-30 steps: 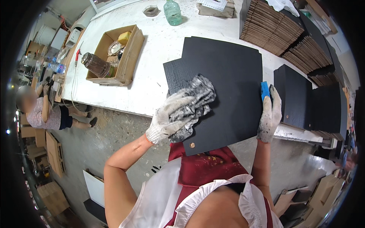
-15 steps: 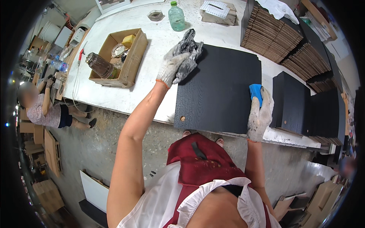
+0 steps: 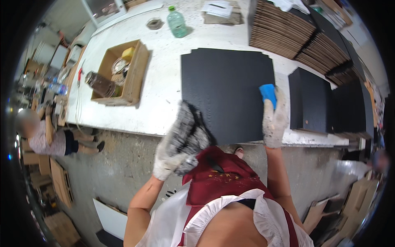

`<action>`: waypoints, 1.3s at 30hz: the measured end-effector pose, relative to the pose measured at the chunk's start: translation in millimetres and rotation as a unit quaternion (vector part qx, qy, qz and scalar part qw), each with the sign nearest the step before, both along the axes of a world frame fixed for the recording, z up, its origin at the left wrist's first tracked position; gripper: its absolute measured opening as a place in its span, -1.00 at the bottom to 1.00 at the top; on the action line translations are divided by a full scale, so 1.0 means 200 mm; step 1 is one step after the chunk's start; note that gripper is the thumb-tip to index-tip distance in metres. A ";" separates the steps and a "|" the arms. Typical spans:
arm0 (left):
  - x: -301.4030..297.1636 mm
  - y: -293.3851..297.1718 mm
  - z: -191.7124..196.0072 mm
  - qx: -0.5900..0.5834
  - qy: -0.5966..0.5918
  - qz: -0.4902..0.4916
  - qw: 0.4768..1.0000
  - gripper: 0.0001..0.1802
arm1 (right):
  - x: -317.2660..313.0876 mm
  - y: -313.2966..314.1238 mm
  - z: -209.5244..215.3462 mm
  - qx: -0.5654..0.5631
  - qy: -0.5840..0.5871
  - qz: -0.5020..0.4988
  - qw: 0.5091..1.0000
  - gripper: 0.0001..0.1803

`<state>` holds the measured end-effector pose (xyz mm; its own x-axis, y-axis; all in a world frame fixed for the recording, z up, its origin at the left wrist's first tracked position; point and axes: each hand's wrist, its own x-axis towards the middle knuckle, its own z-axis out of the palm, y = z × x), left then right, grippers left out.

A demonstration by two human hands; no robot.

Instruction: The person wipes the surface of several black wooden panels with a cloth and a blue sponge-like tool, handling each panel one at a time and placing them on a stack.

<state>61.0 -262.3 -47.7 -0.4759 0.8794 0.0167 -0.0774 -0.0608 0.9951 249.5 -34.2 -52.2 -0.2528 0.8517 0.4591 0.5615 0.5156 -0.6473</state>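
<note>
A black board (image 3: 230, 90) with notched corners lies flat at the front edge of the white table. My left hand (image 3: 166, 158), in a stained white work glove, is closed on a crumpled grey-black rag (image 3: 190, 131) at the board's near left corner. The rag covers that corner. On the board's right edge rests my gloved right hand (image 3: 275, 123), its fingers closed around a small blue block (image 3: 268, 94). Whether the block is sponge or something firmer, I cannot tell.
Left on the table (image 3: 156, 94), a cardboard box (image 3: 135, 88) holds a dark jar (image 3: 101, 84) and a yellow sponge (image 3: 128, 53). A green bottle (image 3: 177, 24) stands behind. Black board stacks (image 3: 310, 103) and a brown-edged stack (image 3: 279, 31) line the right. A person (image 3: 49, 136) works far left.
My left hand has drawn the rag from the board's far left corner toward me, down to the near left corner. My right hand still holds the blue block at the right edge.
</note>
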 end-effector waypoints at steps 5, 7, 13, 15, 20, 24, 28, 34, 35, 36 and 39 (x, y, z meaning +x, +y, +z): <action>-0.29 0.07 -0.06 -0.003 -0.227 0.125 0.966 -0.53 | -0.06 -0.16 0.04 -0.075 0.054 0.073 0.993 -0.51; -0.39 0.08 -0.08 -0.103 0.270 0.007 0.957 -0.61 | -0.02 -0.22 0.06 -0.127 0.110 0.091 0.982 -0.50; -0.35 0.07 0.02 -0.262 0.605 -0.125 0.741 -0.41 | 0.13 -0.22 0.07 -0.232 0.222 0.137 0.937 -0.52; -0.25 0.11 0.14 -0.236 0.823 -0.154 0.493 -0.31 | 0.19 -0.20 0.07 -0.260 0.260 0.169 0.914 -0.50; -0.12 0.18 0.29 -0.337 0.619 -0.100 0.703 -0.45 | 0.45 -0.10 0.01 -0.132 0.274 0.158 0.940 -0.48; 0.13 0.58 0.35 -0.016 -0.213 -0.125 0.969 -0.43 | 0.67 -0.03 -0.02 -0.184 0.619 0.081 0.759 -0.46; 0.40 0.97 0.33 -0.073 -0.343 -0.255 0.901 -0.46 | 1.10 0.24 -0.06 -0.161 0.650 0.064 0.740 -0.47; 0.81 1.41 0.09 -0.182 -0.446 -0.272 0.833 -0.39 | 1.62 0.71 -0.23 -0.186 0.593 0.063 0.781 -0.47; 0.86 1.44 0.06 -0.173 -0.428 -0.270 0.845 -0.38 | 1.66 0.79 -0.29 -0.189 0.599 0.074 0.774 -0.48; 0.91 1.46 0.02 -0.164 -0.413 -0.267 0.855 -0.36 | 1.70 0.85 -0.31 -0.194 0.603 0.085 0.769 -0.48; 0.92 1.55 -0.11 -0.209 -0.337 -0.287 0.872 -0.51 | 1.76 0.95 -0.33 -0.199 0.587 0.078 0.781 -0.44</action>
